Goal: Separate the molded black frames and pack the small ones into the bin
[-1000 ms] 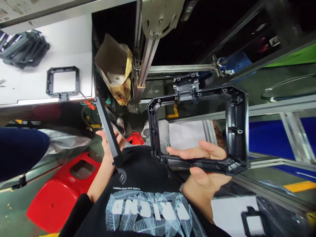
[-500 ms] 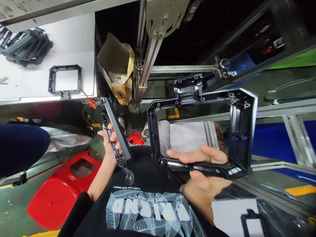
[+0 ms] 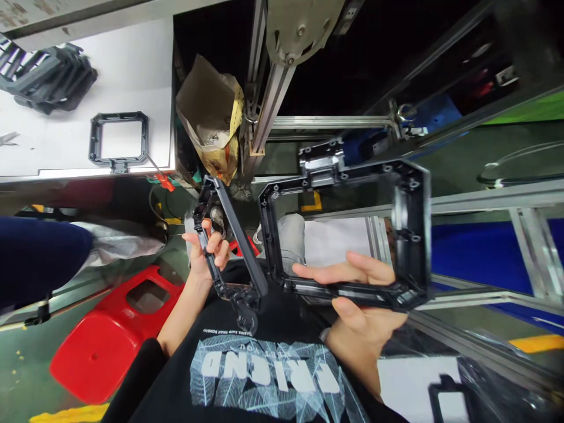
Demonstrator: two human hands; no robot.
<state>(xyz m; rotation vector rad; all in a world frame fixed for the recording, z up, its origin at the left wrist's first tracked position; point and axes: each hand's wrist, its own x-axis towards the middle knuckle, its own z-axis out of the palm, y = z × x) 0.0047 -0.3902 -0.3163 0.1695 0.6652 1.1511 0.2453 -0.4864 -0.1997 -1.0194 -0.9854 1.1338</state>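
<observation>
My right hand (image 3: 361, 288) grips the lower bar of a black plastic frame (image 3: 274, 241), its fingers laid along the inside of the opening. The frame stands nearly face-on, with screw bosses in its corners and a hinge-like bracket on the far bar. In my left hand (image 3: 207, 249) is a second black plastic frame (image 3: 240, 235), turned almost edge-on, with a rounded lug at its near end. My fingers wrap round its left bar. The two frames are close together in front of my body; their near sides come close, and I cannot tell whether they touch.
On the metal table at left lie a similar frame (image 3: 118, 161) and a pile of black frames (image 3: 57, 79). A paper bag (image 3: 207, 106) stands beside the table. A red stool (image 3: 97, 352) is at lower left. Another frame (image 3: 449, 385) rests at lower right.
The left frame has moved right and turned so its opening shows more. The right frame has shifted a little left, nearer to it. Both hands keep their hold.
</observation>
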